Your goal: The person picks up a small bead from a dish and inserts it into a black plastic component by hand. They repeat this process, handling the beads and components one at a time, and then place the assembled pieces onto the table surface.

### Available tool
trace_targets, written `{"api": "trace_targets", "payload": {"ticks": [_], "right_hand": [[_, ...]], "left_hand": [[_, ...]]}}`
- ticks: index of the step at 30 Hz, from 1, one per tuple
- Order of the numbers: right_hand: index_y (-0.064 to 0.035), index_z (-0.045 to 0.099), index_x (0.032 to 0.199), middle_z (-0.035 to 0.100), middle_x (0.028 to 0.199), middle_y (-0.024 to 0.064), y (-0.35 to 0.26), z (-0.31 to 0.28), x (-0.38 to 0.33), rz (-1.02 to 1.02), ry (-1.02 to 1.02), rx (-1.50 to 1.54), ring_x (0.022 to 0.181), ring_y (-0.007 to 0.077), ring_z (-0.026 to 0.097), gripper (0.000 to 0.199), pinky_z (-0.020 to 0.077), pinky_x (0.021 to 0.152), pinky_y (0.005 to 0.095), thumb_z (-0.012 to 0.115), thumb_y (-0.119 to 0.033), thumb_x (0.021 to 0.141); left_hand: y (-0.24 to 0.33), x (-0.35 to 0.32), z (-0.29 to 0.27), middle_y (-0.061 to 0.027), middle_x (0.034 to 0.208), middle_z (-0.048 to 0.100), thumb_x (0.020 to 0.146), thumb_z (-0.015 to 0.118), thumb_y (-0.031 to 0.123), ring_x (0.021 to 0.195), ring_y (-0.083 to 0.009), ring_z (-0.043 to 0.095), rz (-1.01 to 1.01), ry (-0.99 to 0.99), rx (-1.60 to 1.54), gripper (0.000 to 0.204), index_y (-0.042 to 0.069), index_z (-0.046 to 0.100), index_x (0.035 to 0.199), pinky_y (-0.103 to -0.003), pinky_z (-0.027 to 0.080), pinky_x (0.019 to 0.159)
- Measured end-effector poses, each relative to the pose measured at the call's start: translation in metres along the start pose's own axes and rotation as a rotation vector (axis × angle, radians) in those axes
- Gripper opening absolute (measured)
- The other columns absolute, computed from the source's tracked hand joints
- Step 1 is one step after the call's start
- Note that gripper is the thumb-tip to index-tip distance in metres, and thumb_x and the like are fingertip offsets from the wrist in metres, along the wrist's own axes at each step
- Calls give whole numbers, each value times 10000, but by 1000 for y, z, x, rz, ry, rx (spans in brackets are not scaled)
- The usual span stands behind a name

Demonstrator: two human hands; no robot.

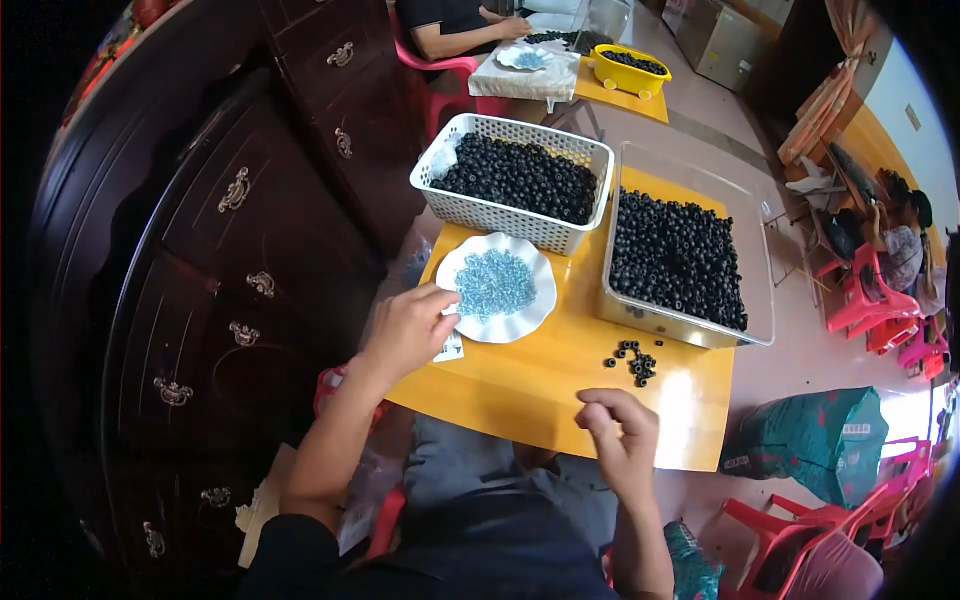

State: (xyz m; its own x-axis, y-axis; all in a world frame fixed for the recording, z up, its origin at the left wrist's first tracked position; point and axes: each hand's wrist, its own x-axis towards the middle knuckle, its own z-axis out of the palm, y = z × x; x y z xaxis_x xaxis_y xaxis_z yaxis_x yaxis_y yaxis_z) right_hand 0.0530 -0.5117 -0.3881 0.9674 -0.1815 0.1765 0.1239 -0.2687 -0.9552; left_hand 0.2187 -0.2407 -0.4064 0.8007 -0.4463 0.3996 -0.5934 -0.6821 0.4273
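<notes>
A white wavy-rimmed plate point(537, 318) holds a heap of small, clear pale-blue beads point(495, 283). My left hand point(405, 332) reaches over the plate's left rim, its fingers curled toward the thumb beside the beads. Whether a bead sits between those fingertips is too small to make out. Over the table's front edge, my right hand point(622, 432) is closed, thumb against the bent index finger; anything inside it is hidden. Just beyond it lies a loose cluster of small black ring-shaped pieces point(640, 368).
Behind the plate stands a white perforated basket point(575, 240) of black pieces. A clear bin point(755, 290) full of them is at right, on the yellow table point(500, 375). Dark drawers point(240, 260) line the left. Across, a person point(455, 30) sits near a yellow tub point(625, 80). A green sack point(815, 440) stands right.
</notes>
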Motion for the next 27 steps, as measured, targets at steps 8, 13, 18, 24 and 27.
{"api": "trace_targets", "payload": {"ticks": [8, 13, 18, 24, 27], "right_hand": [[10, 722, 1010, 713, 828, 127, 77, 30, -17, 2, -34, -124, 725, 193, 700, 102, 549, 677, 297, 670, -56, 951], [5, 722, 1004, 709, 810, 126, 98, 41, -21, -56, -76, -175, 696, 182, 687, 94, 536, 644, 295, 679, -56, 947], [-39, 725, 962, 715, 857, 150, 100, 43, -22, -69, -42, -224, 747, 312, 705, 76, 557, 679, 371, 683, -93, 929], [-52, 720, 969, 706, 844, 128, 104, 42, -23, -130, -10, -266, 749, 297, 701, 86, 558, 679, 374, 676, -115, 930], [-28, 724, 969, 709, 849, 144, 103, 42, -23, -158, -5, -258, 736, 299, 700, 82, 554, 666, 361, 685, -76, 916]], "left_hand": [[-4, 6, 42, -159, 1012, 704, 853, 770, 312, 890, -362, 714, -214, -244, 231, 333, 32, 729, 1027, -485, 558, 761], [4, 20, 56, -171, 1007, 704, 849, 774, 325, 876, -366, 710, -237, -338, 327, 365, 8, 721, 1022, -482, 567, 752], [-5, 24, 69, -175, 977, 711, 854, 772, 307, 878, -364, 706, -211, -319, 321, 326, 18, 715, 994, -472, 567, 753], [-11, 25, 72, -192, 1010, 704, 898, 727, 231, 906, -385, 700, -166, -340, 250, 268, 2, 698, 1035, -477, 564, 805], [-14, 22, 73, -195, 985, 696, 897, 718, 145, 907, -396, 683, -118, -284, 184, 171, 6, 690, 994, -477, 550, 798]]}}
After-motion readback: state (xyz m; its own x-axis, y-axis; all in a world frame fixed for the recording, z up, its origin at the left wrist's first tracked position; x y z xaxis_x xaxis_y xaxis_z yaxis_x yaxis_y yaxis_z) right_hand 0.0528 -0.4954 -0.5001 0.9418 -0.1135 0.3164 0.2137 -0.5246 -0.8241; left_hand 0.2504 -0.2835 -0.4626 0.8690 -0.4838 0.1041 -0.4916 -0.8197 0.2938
